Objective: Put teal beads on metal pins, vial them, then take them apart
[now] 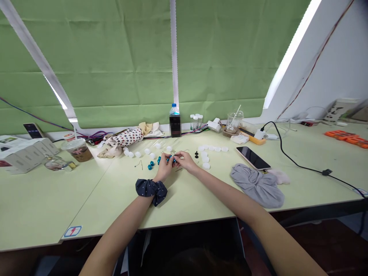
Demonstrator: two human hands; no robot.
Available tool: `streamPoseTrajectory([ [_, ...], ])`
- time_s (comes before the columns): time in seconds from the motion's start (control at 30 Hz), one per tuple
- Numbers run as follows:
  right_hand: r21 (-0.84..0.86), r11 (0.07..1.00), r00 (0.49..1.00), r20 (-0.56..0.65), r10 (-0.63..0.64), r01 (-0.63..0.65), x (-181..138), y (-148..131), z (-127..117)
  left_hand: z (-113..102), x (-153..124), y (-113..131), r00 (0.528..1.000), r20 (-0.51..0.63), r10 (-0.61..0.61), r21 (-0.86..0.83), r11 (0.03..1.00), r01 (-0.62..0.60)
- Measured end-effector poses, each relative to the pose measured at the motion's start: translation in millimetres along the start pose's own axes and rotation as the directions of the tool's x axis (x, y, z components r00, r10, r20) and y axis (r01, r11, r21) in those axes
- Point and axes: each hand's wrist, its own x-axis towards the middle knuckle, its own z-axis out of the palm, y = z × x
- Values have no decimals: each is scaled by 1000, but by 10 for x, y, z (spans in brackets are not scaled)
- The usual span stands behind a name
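Observation:
Above the middle of the table, my left hand (165, 167) and my right hand (186, 161) meet with fingertips pinched together. Shiny blue beads (174, 160) show between them, with a thin pale wire-like piece sticking up; its exact form is too small to make out. A dark dotted scrunchie (151, 190) circles my left wrist. Just left of that hand lie more loose teal balls (150, 166) and a thin bent wire (140, 164). A small black spool-like piece (196, 154) stands to the right of my right hand.
White round caps (206, 165) form a bent row on the right, with others (138, 154) on the left. Behind stand a bottle (174, 111) and small vials (196, 122). A phone (253, 158), grey cloth (255, 184) and black cable (299, 164) lie right; a drink cup (77, 149) stands left.

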Motion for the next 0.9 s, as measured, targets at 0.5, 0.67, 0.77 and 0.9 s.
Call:
streamPoseTrajectory([
  [0.5, -18, 992, 991, -43, -125, 125, -10, -14, 32, 62, -1, -2, 997, -75, 16, -85, 996, -23],
  [0.67, -127, 941, 949, 65, -308, 314, -16, -26, -15, 47, 10, -4, 999, -47, -21, -155, 988, 14],
  [0.77, -109, 949, 953, 98, -286, 296, -15, -29, -35, 33, 13, 4, 999, -45, -12, -163, 987, 4],
  [0.9, -41, 986, 986, 49, -162, 164, -14, -59, -39, 34, 9, 20, 1000, -8, 1, -175, 985, -2],
])
